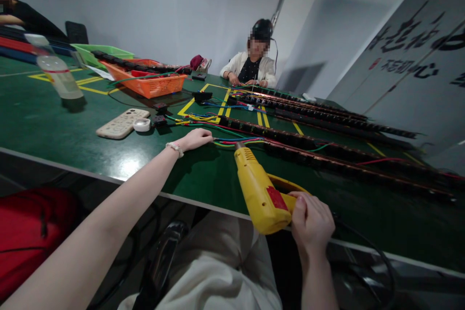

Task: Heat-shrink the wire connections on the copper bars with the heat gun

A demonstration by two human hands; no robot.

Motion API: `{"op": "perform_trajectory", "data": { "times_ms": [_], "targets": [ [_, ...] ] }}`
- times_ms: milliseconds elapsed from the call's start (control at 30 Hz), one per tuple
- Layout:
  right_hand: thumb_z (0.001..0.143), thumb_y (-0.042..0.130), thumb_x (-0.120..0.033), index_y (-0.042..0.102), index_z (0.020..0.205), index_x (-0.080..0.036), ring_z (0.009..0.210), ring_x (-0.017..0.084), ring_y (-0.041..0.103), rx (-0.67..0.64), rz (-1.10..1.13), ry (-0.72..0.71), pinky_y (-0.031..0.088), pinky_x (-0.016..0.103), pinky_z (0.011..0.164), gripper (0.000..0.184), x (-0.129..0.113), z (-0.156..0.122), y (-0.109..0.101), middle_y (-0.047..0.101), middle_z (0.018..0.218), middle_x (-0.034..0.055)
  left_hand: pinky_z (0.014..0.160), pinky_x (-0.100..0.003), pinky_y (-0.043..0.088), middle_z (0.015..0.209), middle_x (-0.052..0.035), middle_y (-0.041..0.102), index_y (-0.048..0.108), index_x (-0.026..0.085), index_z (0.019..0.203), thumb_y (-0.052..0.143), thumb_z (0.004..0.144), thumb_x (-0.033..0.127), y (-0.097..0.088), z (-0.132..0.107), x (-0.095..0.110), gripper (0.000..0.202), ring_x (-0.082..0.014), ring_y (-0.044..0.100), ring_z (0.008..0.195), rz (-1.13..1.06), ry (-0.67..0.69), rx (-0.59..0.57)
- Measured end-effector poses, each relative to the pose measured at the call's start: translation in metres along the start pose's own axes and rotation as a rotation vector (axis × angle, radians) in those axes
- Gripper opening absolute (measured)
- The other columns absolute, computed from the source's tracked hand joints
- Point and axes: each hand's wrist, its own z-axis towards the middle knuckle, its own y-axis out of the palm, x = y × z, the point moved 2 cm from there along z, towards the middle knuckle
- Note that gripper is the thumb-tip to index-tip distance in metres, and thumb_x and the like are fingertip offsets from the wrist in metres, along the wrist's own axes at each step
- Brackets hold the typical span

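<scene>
Bright yellow plastic hot-air gun (254, 184): fat and round at the back, thinner at the front, with a red patch (278, 197) on its side and small dark slots (249, 154) near its front.
Thin plastic-coated wires, red, blue, green and yellow (225, 144): lying side by side, reaching from the left fingertips to a long dark strip with copper-coloured edges (327, 160).
Short grey metal nozzle (239, 145): on the gun's front end, right by the wires; I can't tell if it touches them.
Where the gun is: above the near edge of the shiny green table (198, 174), its back end toward the person.
Right hand (314, 220): wrapped around the gun's handle.
Left hand (198, 139): palm down, fingers close together, tips pinching the wires.
White bumpy bracelet (176, 149): on the left wrist.
</scene>
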Motion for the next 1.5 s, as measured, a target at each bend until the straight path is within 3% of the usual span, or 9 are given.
{"op": "perform_trajectory", "data": {
  "times_ms": [233, 633, 933, 1233, 1500],
  "targets": [
    [0.091, 0.032, -0.022, 0.063, 0.077, -0.017, 0.068, 0.017, 0.058, 0.093, -0.213, 0.022, 0.037, 0.029, 0.066, 0.034, 0.028, -0.006, -0.012, 0.066, 0.071, 0.0050, 0.060, -0.027, 0.032, 0.061, 0.0004, 0.048, 0.050, 0.018, 0.062, 0.041, 0.072, 0.037, -0.002, 0.001, -0.003, 0.023, -0.0137, 0.043, 0.061, -0.090, 0.012, -0.041],
    [0.090, 0.037, -0.022, 0.062, 0.073, -0.017, 0.063, 0.016, 0.056, 0.123, -0.275, -0.026, 0.036, 0.028, 0.063, 0.030, 0.030, -0.003, -0.013, 0.065, 0.068, 0.0036, 0.063, -0.027, 0.035, 0.061, 0.0002, 0.050, 0.050, 0.017, 0.060, 0.043, 0.071, 0.034, -0.002, 0.004, -0.004, 0.021, -0.0129, 0.045, 0.061, -0.198, -0.004, -0.048],
    [0.091, 0.037, -0.023, 0.059, 0.076, -0.019, 0.067, 0.015, 0.056, 0.080, -0.153, -0.092, 0.036, 0.027, 0.067, 0.027, -0.002, -0.005, -0.006, 0.065, 0.071, 0.0026, 0.061, -0.027, 0.034, 0.061, 0.0007, 0.045, 0.045, 0.018, 0.059, 0.042, 0.071, 0.034, 0.002, 0.008, -0.011, 0.021, -0.0124, 0.041, 0.060, -0.264, -0.003, -0.003],
    [0.092, 0.035, -0.023, 0.055, 0.073, -0.019, 0.069, 0.016, 0.053, -0.051, 0.012, -0.061, 0.034, 0.029, 0.070, 0.028, -0.056, 0.009, 0.019, 0.060, 0.068, 0.0014, 0.061, -0.024, 0.034, 0.065, 0.0009, 0.052, 0.058, 0.014, 0.068, 0.046, 0.070, 0.033, 0.002, 0.006, -0.013, 0.022, -0.0117, 0.045, 0.063, -0.217, 0.053, 0.050],
    [0.093, 0.036, -0.024, 0.056, 0.076, -0.019, 0.072, 0.015, 0.053, -0.097, 0.083, -0.053, 0.034, 0.028, 0.072, 0.027, -0.064, 0.012, 0.023, 0.060, 0.071, 0.0013, 0.061, -0.023, 0.039, 0.064, 0.0006, 0.055, 0.058, 0.014, 0.066, 0.045, 0.074, 0.033, 0.002, 0.005, -0.016, 0.024, -0.0111, 0.048, 0.063, -0.198, 0.054, 0.116]
  ]
}}
